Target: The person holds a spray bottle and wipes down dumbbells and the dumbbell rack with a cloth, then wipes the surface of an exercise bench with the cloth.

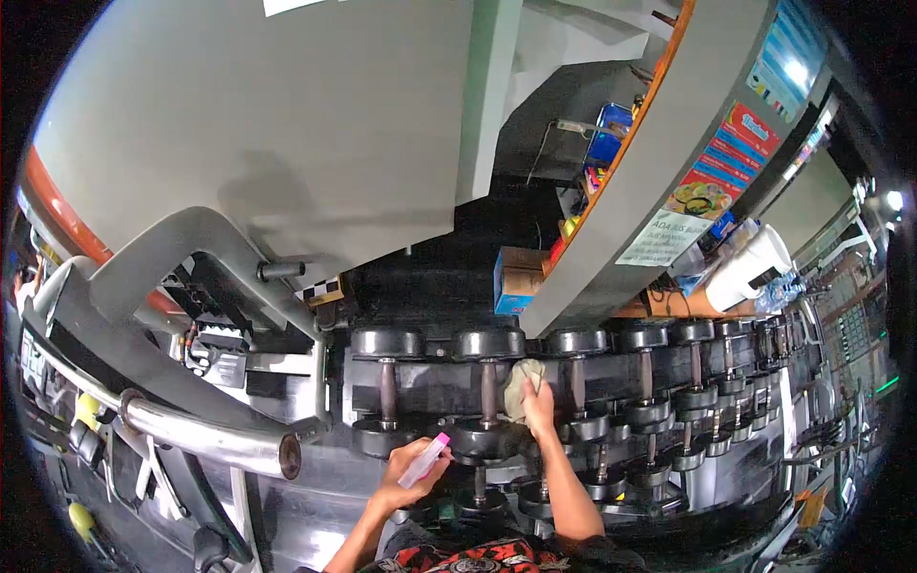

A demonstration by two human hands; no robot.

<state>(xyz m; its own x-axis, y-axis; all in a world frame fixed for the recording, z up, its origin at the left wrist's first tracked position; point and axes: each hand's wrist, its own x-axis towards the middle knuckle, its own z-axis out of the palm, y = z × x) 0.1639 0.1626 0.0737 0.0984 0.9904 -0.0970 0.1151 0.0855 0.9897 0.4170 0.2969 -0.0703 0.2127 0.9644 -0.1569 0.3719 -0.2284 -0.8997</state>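
Observation:
My left hand (pixel 406 475) is closed round a small clear bottle (pixel 422 462) with a pink top, held tilted in front of the rack. A pale, crumpled cloth (pixel 516 393) is in my right hand (pixel 537 403), whose fingers press on it. The cloth lies between two black dumbbells on the upper row, close beside the handle of one dumbbell (pixel 488 392). To its right stands another dumbbell (pixel 578 382). Nearest to my left hand is the front end of the leftmost dumbbell (pixel 386 439). Whether the cloth touches a dumbbell is hard to tell.
Several more dumbbells (pixel 647 377) run off to the right in two rows. A grey exercise machine with a metal bar (pixel 210 435) stands at the left. Behind the rack are a cardboard box (pixel 521 277) and a counter with posters (pixel 731 153) and a white bucket (pixel 764 253).

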